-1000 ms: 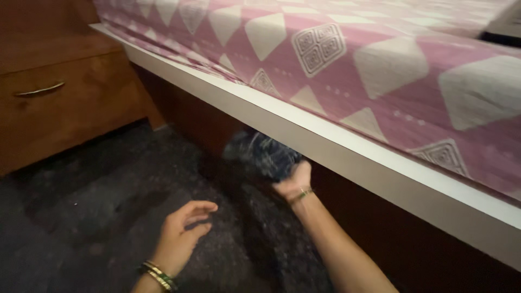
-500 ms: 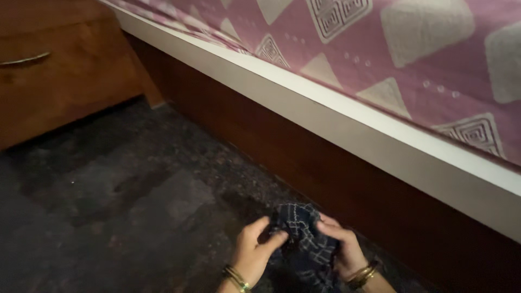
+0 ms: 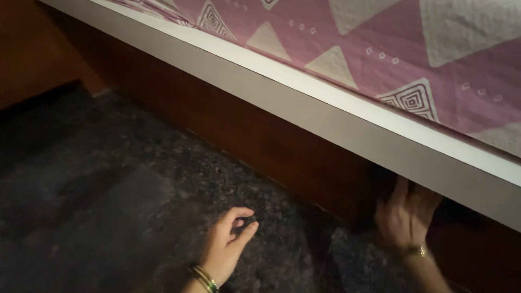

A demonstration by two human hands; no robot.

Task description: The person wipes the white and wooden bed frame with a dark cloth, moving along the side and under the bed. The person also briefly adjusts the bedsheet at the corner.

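Two hands show, both in the lower half of the frame, and no other person is in view.

The left hand (image 3: pixel 227 244) sits at lower centre, just above the dark speckled floor (image 3: pixel 97 206). Its fingers are curled loosely inward, thumb and forefinger nearly meeting, and nothing can be seen between them; whether the fingertips touch the floor cannot be told. Stacked gold bangles (image 3: pixel 205 278) ring its wrist, their number too blurred to count.

The right hand (image 3: pixel 404 214) is at lower right, fingers stretched upward and spread a little, reaching into the dark gap under the white bed rail (image 3: pixel 304 108). The fingertips disappear into shadow there, so what they touch or hold, if anything, cannot be told; the palm itself shows nothing gripped. One thin gold bracelet (image 3: pixel 417 250) circles that wrist.

One bed runs diagonally from upper left to the right edge. Its white rail lies beneath one pink bedspread (image 3: pixel 391 59) patterned with cream triangles and concentric-square diamonds. Below the rail a reddish-brown wooden side panel (image 3: pixel 255 146) meets the floor. Near the right hand the panel gives way to a dark opening; its contents are hidden in shadow. A piece of brown wooden furniture (image 3: pixel 38 59) fills the upper left corner.
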